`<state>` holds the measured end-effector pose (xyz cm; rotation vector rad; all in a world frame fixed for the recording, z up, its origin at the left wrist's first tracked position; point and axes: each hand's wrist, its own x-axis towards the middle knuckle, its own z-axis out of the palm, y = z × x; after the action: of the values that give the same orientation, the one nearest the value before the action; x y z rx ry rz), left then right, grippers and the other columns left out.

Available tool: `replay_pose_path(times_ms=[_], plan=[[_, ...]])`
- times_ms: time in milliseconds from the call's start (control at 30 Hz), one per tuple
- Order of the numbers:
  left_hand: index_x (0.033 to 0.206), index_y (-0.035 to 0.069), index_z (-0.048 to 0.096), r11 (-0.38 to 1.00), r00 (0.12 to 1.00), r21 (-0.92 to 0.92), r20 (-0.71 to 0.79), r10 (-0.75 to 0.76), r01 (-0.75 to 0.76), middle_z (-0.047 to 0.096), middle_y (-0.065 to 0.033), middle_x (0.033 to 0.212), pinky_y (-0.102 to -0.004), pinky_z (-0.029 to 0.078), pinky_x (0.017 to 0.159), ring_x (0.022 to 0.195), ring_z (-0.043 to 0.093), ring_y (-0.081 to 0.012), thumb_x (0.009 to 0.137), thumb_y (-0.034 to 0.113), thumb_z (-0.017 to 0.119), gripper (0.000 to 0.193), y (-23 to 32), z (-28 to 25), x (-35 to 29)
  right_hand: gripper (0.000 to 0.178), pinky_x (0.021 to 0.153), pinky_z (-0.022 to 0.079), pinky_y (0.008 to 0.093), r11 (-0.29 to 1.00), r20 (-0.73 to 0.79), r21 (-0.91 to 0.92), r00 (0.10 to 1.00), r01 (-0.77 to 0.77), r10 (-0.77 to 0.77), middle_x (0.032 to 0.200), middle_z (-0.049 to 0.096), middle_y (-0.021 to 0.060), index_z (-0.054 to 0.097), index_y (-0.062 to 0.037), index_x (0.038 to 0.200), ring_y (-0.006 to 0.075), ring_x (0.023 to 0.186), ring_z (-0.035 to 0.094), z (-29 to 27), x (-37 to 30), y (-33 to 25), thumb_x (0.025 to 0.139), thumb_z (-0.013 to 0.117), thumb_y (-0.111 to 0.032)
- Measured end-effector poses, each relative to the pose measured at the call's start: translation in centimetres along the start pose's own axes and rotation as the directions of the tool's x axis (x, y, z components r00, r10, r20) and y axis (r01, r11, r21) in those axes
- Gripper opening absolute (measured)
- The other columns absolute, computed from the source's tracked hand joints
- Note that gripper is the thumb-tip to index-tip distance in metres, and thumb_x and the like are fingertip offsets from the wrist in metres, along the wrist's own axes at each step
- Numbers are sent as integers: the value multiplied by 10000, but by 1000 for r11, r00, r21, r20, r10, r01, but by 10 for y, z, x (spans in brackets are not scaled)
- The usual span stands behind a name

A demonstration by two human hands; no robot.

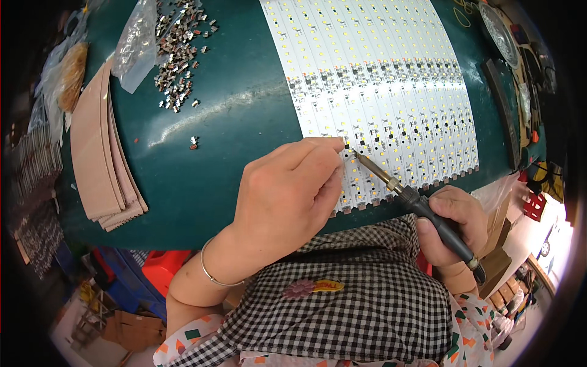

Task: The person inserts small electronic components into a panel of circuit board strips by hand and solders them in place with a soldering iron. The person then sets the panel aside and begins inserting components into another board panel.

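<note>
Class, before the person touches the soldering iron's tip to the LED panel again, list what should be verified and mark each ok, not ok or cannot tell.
1. Right hand grips soldering iron by its dark handle: ok.
2. Iron tip sits at the joint on the LED strip panel: ok.
3. Left hand fingertips clear of the tip: not ok, very close.
4. Component seated under the fingertips: cannot tell, hidden.
5. Panel lies flat on the green table: ok.
6. Loose small connectors away from work spot: ok.

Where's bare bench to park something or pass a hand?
Free: green table between the tan strip stack and the LED board panel, apart from one stray connector. Crowded: connector pile top left, clutter along the right rim.
</note>
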<state>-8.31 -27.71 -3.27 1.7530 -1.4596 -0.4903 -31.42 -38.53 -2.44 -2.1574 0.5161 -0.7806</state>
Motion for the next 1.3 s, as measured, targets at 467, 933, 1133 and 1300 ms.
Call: replay_pose_path(times_ms=[467, 933, 1133, 1300], plan=[[838, 9, 668, 998, 997, -2, -39, 62, -62, 717, -92, 942, -251, 489, 533, 619, 631, -143, 777, -60, 726, 109, -4, 8, 2, 379, 474, 496, 340, 1000, 119, -24, 993, -5, 8, 705, 626, 121, 580, -3, 1046, 247, 560, 642, -5, 7, -11, 754, 817, -47], [806, -3, 647, 992, 988, -6, -90, -125, 125, 641, -37, 789, -202, 325, 481, 550, 418, -36, 742, -80, 758, 149, 2, -19, -14, 306, 562, 493, 319, 983, -70, 137, 989, -123, 133, 794, 628, 154, 590, 31, 1011, 221, 621, 622, -9, -12, -5, 763, 760, -26], [795, -6, 619, 996, 993, -25, -78, -89, 88, 681, -79, 983, -194, 332, 476, 547, 396, -17, 766, -86, 701, 119, 2, -12, -12, 317, 545, 505, 338, 993, -31, 98, 997, -61, 64, 776, 631, 150, 590, 33, 1003, 235, 610, 632, -8, -10, -4, 746, 768, -19], [809, -6, 629, 999, 997, -12, -67, -48, 47, 717, -104, 984, -203, 366, 480, 540, 431, -29, 766, -78, 717, 122, 2, -5, -11, 318, 530, 500, 324, 994, -34, 94, 997, -61, 64, 766, 632, 149, 594, 36, 989, 234, 584, 626, -6, -8, -5, 730, 772, -7]])
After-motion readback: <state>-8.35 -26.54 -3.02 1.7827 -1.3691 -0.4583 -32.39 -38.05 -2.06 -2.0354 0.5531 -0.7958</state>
